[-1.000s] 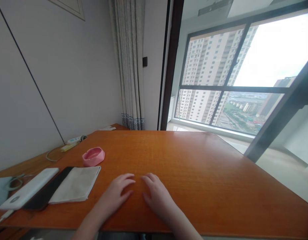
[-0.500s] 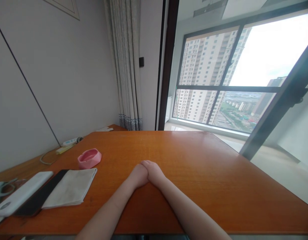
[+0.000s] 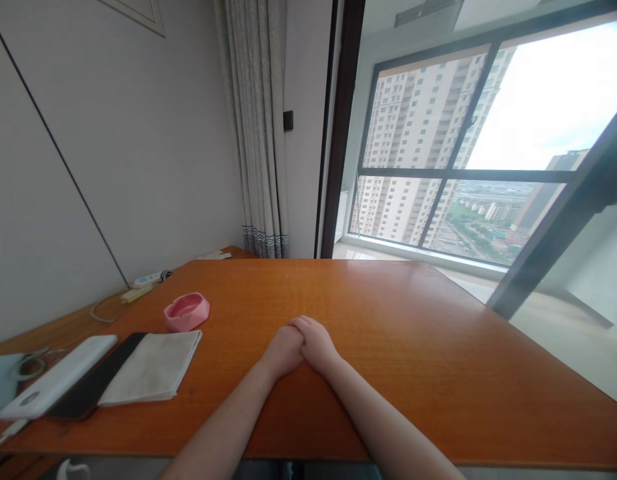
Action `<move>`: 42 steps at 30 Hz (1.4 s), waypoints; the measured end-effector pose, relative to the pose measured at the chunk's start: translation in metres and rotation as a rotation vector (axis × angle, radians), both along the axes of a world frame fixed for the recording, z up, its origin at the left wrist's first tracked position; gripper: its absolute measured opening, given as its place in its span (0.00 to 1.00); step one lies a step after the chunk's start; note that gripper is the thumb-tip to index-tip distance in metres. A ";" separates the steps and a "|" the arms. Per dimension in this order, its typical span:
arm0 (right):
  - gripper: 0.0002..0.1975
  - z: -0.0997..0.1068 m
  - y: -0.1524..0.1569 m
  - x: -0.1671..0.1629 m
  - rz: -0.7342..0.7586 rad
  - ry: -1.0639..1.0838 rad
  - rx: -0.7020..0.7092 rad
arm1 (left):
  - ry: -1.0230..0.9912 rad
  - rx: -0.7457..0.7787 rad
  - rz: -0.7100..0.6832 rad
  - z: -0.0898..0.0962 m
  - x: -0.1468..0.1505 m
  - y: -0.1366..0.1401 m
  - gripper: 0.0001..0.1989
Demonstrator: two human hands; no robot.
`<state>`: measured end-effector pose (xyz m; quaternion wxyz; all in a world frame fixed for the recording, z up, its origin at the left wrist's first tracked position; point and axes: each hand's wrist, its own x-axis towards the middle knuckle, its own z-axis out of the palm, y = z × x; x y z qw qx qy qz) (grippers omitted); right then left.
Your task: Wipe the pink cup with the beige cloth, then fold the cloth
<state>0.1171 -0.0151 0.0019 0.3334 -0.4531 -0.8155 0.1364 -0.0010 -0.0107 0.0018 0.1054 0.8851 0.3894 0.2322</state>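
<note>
My left hand (image 3: 283, 350) and my right hand (image 3: 317, 343) rest together on the brown wooden table (image 3: 413, 373), straight in front of me. The right hand's fingers wrap over the front of the left hand, whose own fingers are hidden beneath them. No object shows between the two hands. To their left lies a folded off-white cloth (image 3: 151, 370), apart from them. Just behind the cloth stands a pink angular ashtray (image 3: 187, 312).
A dark flat slab (image 3: 95, 380) lies partly under the cloth. Beside it is a white power bank (image 3: 63, 377) with a cable plugged in. A white power strip (image 3: 151, 279) sits by the wall. Beyond the table are a curtain (image 3: 261, 133) and a large window (image 3: 443, 175).
The view has shifted slightly, so table items appear a little higher and further right. The hands stay joined in the same pose.
</note>
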 end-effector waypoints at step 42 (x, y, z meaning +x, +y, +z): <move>0.14 -0.011 0.028 0.025 -0.297 0.644 0.031 | 0.135 0.015 0.426 0.045 -0.118 0.032 0.10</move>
